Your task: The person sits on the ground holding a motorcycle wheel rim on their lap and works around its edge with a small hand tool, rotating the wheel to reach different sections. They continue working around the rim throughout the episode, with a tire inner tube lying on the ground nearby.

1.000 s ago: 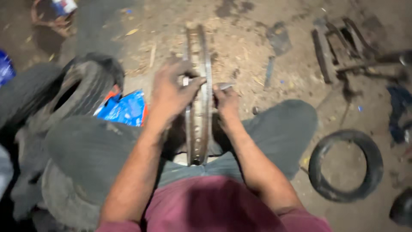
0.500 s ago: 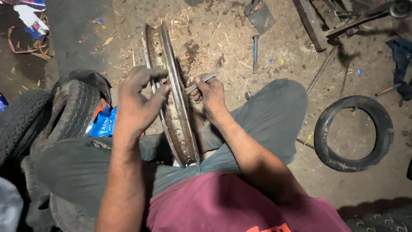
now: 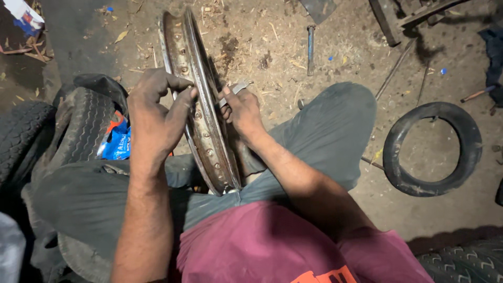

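A maroon shirt (image 3: 262,246) is filling the near edge of the view, and grey trousers (image 3: 325,131) are spreading out to either side over the bent knees. Between the knees a rusty wheel rim (image 3: 201,112) is standing on edge, its lower part resting at the lap and its upper part leaning away over the dirt floor (image 3: 262,42). The left hand (image 3: 154,118) is closing around the rim's left flank, thumb and fingers pinching at the row of spoke holes. The right hand (image 3: 241,112) is pressing against the rim's right side, curled tight around a small flat metal tool (image 3: 236,89) whose tip is poking out above the knuckles. Just left of the left knee, worn black tyres (image 3: 73,131) are lying stacked, with a blue plastic wrapper (image 3: 116,144) tucked against them. Off to the right, well apart from the hands, a smaller black tyre (image 3: 432,149) is lying flat on the floor. Farther out, a metal bolt-like rod (image 3: 310,47) is lying among straw and wood chips, thin rods (image 3: 394,68) are slanting beside it, and a dark metal frame (image 3: 403,13) is sitting at the top edge
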`<state>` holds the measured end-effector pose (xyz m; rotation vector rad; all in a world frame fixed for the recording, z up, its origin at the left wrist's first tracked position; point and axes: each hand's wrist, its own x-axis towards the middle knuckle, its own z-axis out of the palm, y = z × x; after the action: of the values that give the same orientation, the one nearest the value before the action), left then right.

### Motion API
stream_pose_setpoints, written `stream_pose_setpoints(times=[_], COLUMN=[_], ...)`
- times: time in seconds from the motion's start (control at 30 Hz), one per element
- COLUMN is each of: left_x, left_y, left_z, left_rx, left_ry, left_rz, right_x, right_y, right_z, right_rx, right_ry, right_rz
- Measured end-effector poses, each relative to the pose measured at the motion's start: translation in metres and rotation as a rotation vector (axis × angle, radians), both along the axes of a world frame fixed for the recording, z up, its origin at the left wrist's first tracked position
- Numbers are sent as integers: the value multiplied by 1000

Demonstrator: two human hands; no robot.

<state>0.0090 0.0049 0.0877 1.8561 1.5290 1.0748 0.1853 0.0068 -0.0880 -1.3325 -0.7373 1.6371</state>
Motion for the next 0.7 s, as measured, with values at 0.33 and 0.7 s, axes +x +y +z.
stream_pose_setpoints(times=[0.33, 0.7], left_x=[27, 146], left_y=[-4, 54], left_z=[9, -40], left_rx=[175, 202], left_ry=[318, 712], left_rz=[196, -307], right_x=[-3, 10], right_y=[-5, -9], right_z=[2, -37], right_rx=[38, 157], right_ry=[-174, -235], right_rz=[-55, -134])
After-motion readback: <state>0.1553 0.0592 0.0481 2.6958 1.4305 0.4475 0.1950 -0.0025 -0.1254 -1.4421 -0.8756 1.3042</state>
